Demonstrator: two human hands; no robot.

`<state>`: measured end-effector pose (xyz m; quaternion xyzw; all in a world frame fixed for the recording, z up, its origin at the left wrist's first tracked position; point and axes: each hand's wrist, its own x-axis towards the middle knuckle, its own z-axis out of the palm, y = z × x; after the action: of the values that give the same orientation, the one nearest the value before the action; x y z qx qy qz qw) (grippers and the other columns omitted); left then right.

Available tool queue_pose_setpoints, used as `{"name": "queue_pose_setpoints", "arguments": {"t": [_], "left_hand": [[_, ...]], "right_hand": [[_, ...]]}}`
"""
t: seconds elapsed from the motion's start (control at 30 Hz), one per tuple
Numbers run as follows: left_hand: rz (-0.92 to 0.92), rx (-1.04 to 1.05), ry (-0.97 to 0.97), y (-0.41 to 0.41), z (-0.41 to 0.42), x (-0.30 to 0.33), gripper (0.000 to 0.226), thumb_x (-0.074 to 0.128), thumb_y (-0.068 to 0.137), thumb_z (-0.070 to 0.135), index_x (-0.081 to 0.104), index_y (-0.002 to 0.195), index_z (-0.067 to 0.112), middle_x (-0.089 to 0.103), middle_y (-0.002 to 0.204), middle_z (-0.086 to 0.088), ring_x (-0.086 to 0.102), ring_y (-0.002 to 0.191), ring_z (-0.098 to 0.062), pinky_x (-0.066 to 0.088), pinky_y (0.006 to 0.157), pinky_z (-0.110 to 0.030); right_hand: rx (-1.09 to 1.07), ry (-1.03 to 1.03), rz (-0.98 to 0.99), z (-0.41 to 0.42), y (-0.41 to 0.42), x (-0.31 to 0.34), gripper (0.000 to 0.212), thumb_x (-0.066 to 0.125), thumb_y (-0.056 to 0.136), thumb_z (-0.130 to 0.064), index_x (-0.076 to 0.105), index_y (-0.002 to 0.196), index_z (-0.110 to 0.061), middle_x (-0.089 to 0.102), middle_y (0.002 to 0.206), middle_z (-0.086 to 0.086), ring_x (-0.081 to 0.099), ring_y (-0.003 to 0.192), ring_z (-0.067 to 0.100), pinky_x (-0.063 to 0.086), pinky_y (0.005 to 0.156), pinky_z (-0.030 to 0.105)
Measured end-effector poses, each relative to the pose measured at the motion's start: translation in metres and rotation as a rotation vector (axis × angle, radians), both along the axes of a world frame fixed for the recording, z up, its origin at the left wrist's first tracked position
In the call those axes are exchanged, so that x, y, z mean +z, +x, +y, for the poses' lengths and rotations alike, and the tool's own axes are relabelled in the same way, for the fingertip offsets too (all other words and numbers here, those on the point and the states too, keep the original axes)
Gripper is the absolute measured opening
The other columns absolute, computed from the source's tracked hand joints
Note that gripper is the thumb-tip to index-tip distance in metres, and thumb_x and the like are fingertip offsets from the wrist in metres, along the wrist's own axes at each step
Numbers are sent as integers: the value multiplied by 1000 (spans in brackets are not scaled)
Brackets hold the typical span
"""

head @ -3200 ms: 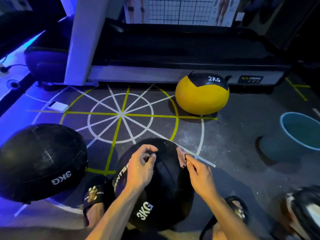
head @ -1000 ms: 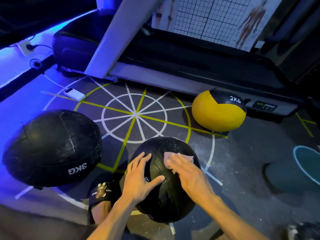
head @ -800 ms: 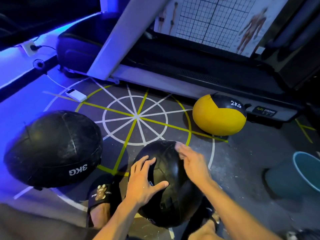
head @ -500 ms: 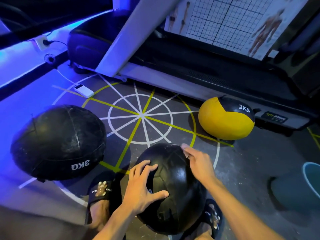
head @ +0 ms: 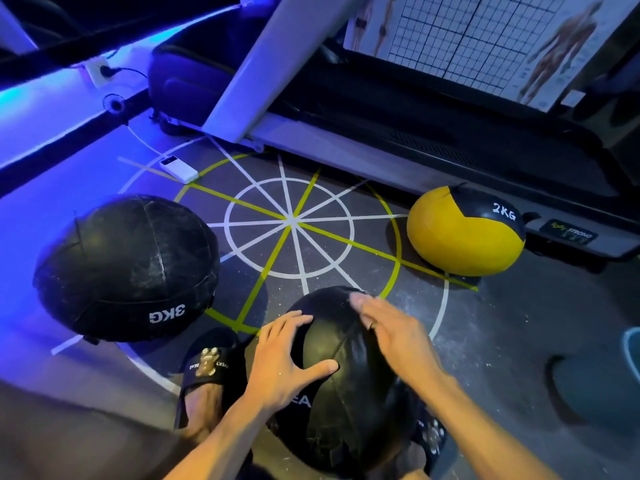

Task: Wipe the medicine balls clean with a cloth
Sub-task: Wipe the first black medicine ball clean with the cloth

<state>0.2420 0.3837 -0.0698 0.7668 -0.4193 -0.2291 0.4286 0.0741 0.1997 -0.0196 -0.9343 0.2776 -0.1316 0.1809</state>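
a: from the head view, where is the ball?

b: the near black ball [head: 346, 368] sits on the floor between the feet. the left hand [head: 284, 358] lies spread flat on its left side. the right hand [head: 391, 334] is flat over the top right, fingers forward; i cannot see the cloth.

a: next?

b: probably the far side, beyond the right fingertips.

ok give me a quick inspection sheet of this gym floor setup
surface: dark gym floor with white and yellow wheel markings
job's things: near black ball being wiped; black 3KG ball left; yellow 2KG ball; cloth barely visible
clutter: power bank; blue bucket at right edge
grippers: left hand steadies near ball; right hand flat on it
cables: white cable to power bank
surroundings: treadmill, anatomy chart
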Motion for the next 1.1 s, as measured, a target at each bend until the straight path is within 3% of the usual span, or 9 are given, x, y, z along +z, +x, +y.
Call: {"name": "queue_pose_setpoints", "arguments": {"t": [0.1,0.17,0.23,0.4,0.53,0.63,0.7,0.87,1.1], "left_hand": [[-13,-10,0,-5,-2,1,89,70,60,89,53,134,42,43,144,25,31,132,-2,30,108,-28],[-20,-11,-10,-5,0,-1,90,69,60,91,52,134,43,42,144,25,31,132,-3,30,108,-29],[-35,-17,1,-7,1,-1,89,68,60,92,51,134,44,40,144,26,31,133,-5,30,108,-31],[-53,-44,11,-15,0,2,88,67,59,93,50,130,45,32,141,34,28,130,-2,29,104,-31],[-62,-59,19,-16,3,2,87,68,57,94,49,127,46,29,141,35,24,128,4,27,100,-31],[-63,-71,28,-18,3,5,86,68,57,93,49,127,46,28,141,35,25,128,2,26,99,-31],[-68,-72,30,-18,3,5,85,69,57,92,48,126,47,27,141,35,26,128,1,26,98,-31],[-54,-88,16,-14,7,1,89,70,55,93,52,125,41,31,140,29,22,132,4,28,105,-32],[-50,-167,-55,-14,9,1,84,78,54,88,56,118,39,33,134,30,35,132,-2,33,108,-31]], "right_hand": [[-84,69,55,1,12,8,41,48,106,-17,63,131,-47,64,134,-18,60,125,12,51,107,42],[111,6,108,28,18,12,44,46,100,-8,59,127,-41,64,130,-11,62,121,18,57,95,43],[249,-36,159,35,17,12,45,47,99,-11,53,132,-42,57,143,-16,52,137,12,54,102,39],[-184,87,145,-18,3,12,35,45,108,-33,51,133,-57,67,132,-15,67,115,14,55,101,37],[122,124,186,31,15,25,42,37,99,-17,61,128,-37,66,133,-4,62,123,23,52,103,46],[13,141,225,-4,6,11,49,38,106,-23,53,134,-61,63,138,-19,62,125,13,49,109,38],[-173,167,233,-25,6,5,62,41,105,-21,44,117,-82,67,132,-15,67,117,15,54,102,39],[147,165,317,19,29,27,50,43,103,-9,59,136,-43,57,147,-12,49,139,15,41,115,43],[-90,160,325,-18,22,13,50,42,105,-12,61,135,-47,68,134,-9,66,116,19,52,103,37]]}}
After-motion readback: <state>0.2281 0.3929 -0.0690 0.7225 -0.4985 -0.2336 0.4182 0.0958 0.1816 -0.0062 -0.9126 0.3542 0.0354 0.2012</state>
